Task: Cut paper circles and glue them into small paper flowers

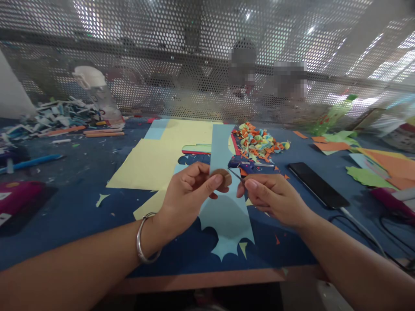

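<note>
Blue tabletop point(81, 237), perforated screen point(181, 60) behind. Landmark: black phone point(317, 183). Left of it, right hand point(275, 196) pinches thin dark tool point(236, 173); farther left, left hand point(184, 198) pinches brown disc point(223, 179) against blue paper strip point(221, 144). Clippings heap point(259, 140) beyond phone, leftward.

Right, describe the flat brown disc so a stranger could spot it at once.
Above the dark-blue tabletop, find the left hand with a silver bangle at its wrist. Pinched there, in front of a light-blue paper strip, is the flat brown disc, set apart from the paper by colour.
</note>
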A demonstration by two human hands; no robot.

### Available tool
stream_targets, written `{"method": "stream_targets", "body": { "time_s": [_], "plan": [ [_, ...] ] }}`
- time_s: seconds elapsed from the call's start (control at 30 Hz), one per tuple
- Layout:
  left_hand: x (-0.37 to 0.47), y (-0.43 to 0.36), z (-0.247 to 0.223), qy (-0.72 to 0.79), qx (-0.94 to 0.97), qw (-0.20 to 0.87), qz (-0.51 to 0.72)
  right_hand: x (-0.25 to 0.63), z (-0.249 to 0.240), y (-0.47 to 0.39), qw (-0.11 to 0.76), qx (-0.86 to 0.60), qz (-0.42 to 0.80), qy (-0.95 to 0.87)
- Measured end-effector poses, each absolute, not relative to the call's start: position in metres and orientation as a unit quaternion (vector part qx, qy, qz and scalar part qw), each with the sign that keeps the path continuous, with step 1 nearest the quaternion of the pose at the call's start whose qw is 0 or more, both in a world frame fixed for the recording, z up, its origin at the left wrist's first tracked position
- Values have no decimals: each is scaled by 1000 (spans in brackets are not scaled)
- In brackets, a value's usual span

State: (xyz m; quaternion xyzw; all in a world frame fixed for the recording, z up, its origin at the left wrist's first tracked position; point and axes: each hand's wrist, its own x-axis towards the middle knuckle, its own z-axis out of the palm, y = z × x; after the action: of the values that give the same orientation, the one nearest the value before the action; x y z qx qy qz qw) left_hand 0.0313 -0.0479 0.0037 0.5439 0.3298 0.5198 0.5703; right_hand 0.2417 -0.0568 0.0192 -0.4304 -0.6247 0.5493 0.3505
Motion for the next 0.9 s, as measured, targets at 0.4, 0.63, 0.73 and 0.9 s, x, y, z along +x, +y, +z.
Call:
{"method": "stream_targets", "body": {
  "time_s": [0.4,0.63,0.73,0.9],
  "plan": [
    [34,-51,1,331,555,584,492,241,14,-57,351,-425,553,-625],
    [35,-51,2,324,539,602,492,242,14,-55,346,-422,550,-632],
    [35,-50,0,321,538,605,492,243,15,-56,343,-423,546,-636],
    [33,-48,-5,317,544,585,512,243,16,-56,339,-421,547,-639]
  ]
}}
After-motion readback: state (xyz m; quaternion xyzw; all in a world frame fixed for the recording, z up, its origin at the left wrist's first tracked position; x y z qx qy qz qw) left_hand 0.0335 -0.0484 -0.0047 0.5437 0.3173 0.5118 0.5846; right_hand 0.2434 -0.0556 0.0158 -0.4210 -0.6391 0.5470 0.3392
